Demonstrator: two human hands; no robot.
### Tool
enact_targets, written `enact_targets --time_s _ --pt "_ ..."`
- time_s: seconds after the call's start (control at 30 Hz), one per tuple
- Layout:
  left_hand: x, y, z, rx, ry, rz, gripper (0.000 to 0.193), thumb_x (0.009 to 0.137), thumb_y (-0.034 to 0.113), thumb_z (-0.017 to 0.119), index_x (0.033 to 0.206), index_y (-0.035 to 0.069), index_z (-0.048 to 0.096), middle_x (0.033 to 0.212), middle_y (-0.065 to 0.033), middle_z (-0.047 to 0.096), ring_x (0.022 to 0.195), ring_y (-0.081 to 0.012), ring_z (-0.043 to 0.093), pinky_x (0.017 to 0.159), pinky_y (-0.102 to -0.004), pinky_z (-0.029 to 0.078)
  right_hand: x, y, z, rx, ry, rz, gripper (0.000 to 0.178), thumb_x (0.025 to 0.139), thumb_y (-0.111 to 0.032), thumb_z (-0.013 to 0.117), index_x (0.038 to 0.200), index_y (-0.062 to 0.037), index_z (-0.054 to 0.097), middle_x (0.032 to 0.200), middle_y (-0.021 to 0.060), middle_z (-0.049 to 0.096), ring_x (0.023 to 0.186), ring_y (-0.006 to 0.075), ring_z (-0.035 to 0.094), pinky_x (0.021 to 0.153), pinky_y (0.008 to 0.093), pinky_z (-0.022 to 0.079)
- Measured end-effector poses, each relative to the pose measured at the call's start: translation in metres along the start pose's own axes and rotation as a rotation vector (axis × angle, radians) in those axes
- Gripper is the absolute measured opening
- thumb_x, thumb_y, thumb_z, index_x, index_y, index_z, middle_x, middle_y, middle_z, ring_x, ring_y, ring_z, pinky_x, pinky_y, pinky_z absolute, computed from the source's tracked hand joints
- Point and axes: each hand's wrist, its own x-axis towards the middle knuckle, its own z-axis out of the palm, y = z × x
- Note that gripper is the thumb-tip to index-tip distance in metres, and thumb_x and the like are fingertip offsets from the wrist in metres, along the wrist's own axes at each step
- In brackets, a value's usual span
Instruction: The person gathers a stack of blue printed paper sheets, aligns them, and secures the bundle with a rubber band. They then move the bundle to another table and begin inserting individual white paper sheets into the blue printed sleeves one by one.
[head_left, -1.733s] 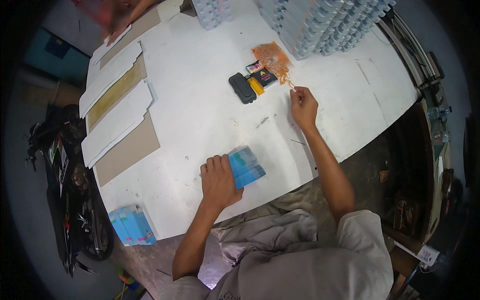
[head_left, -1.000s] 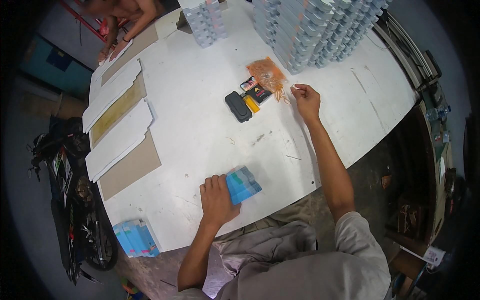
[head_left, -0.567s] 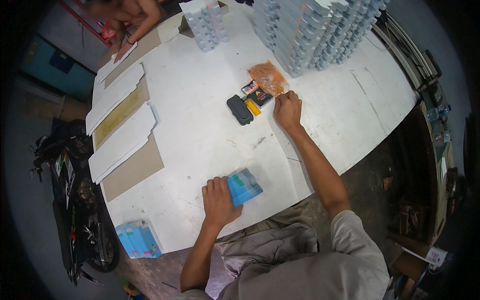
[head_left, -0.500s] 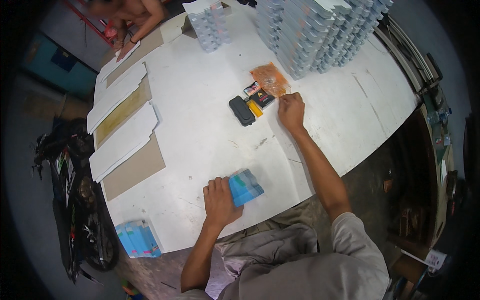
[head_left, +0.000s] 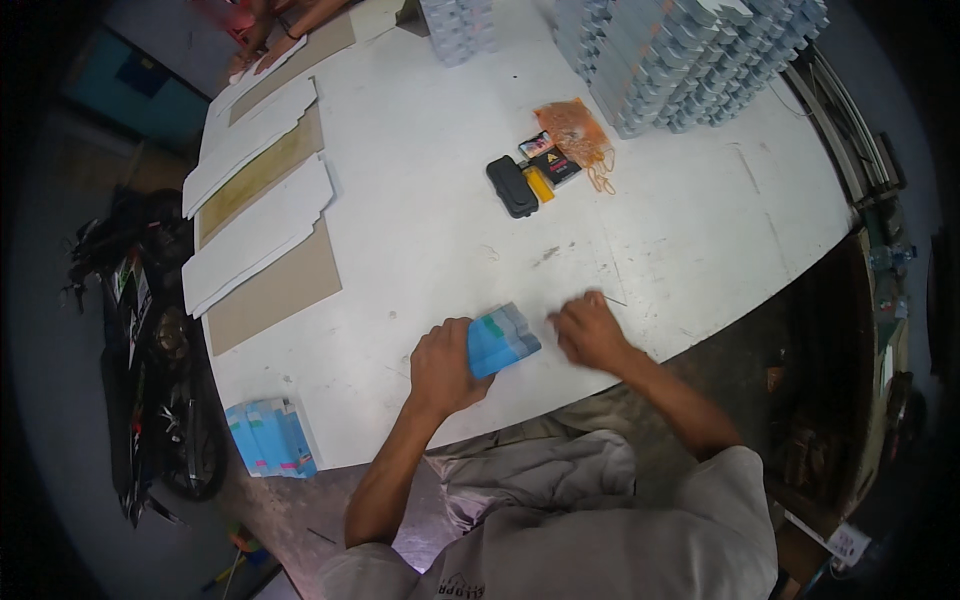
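My left hand [head_left: 445, 367] is closed around a bundle of blue folded cartons [head_left: 500, 342] with grey ends, near the front edge of the table. Just right of the bundle is my right hand [head_left: 590, 332], its fingers curled together and slightly blurred; whatever they may hold is too small to make out. Farther back lies an orange plastic bag [head_left: 572, 130], with thin orange loops like rubber bands [head_left: 601, 176] trailing from its corner. Beside the bag are a dark grey case [head_left: 513, 187], a yellow lighter [head_left: 539, 184] and a small black box [head_left: 556, 166].
Tall stacks of grey folded cartons [head_left: 690, 70] stand at the back right, a smaller stack [head_left: 458, 28] at the back. White sheets [head_left: 262, 240] on brown boards line the left side. More blue bundles [head_left: 270, 438] sit at the front left corner. A co-worker's hands [head_left: 272, 55] rest far left.
My right hand has come back from the orange bag toward the blue bundle. Orange loops now show at the bag's corner. My left hand still holds the bundle; the view has shifted.
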Motion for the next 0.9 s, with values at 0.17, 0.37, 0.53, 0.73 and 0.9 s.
enact_targets --time_s 0.17,0.37,0.53,0.73,0.9 --pt "-0.013 -0.015 -0.02 -0.73 0.114 -0.182 0.078 0.066 0.024 0.097 0.126 -0.002 0.055 0.115 -0.019 0.069 0.107 -0.03 0.07 0.091 -0.0412 0.057 -0.023 -0.05 -0.004 0.369 -0.128 0.151 0.036 0.084 0.001 0.063 0.119 -0.0047 0.069 0.104 0.0141 0.069 0.093 0.0323 0.068 0.086 0.0456 0.052" --pt "-0.032 -0.007 -0.008 -1.31 0.293 -0.115 0.071 0.071 0.014 0.09 0.129 -0.003 0.054 0.114 -0.0149 0.069 0.105 -0.0232 0.07 0.094 -0.0396 0.058 -0.024 -0.078 -0.016 0.86 -0.152 0.46 0.039 0.087 0.002 0.074 0.125 0.0 0.068 0.121 0.0195 0.075 0.104 0.0265 0.075 0.082 0.0408 0.058" --pt "-0.041 -0.015 0.021 -1.653 0.376 -0.166 0.061 0.079 0.014 0.079 0.131 -0.005 0.053 0.114 -0.0132 0.067 0.1 -0.0227 0.07 0.088 -0.0369 0.059 -0.001 -0.092 -0.035 0.911 -0.033 0.324 0.058 0.08 -0.015 0.091 0.13 -0.0013 0.065 0.131 0.0176 0.072 0.112 0.0239 0.071 0.091 0.0388 0.056" --pt "-0.04 -0.004 0.025 -1.807 0.486 -0.274 0.069 0.083 0.018 0.077 0.141 -0.002 0.046 0.117 -0.0128 0.064 0.109 -0.0255 0.068 0.093 -0.042 0.059 0.013 -0.108 -0.023 1.139 0.01 0.395 0.103 0.066 -0.024 0.1 0.152 -0.0065 0.045 0.15 0.0152 0.054 0.139 0.0283 0.052 0.101 0.0421 0.049" --pt "-0.038 0.012 0.014 -1.396 0.45 -0.2 0.065 0.076 0.007 0.088 0.129 -0.003 0.051 0.114 -0.0149 0.067 0.107 -0.0236 0.069 0.093 -0.0392 0.058 0.036 -0.116 -0.035 1.188 0.057 0.484 0.122 0.057 -0.017 0.1 0.158 -0.0081 0.031 0.151 0.014 0.048 0.144 0.0303 0.046 0.107 0.0453 0.043"
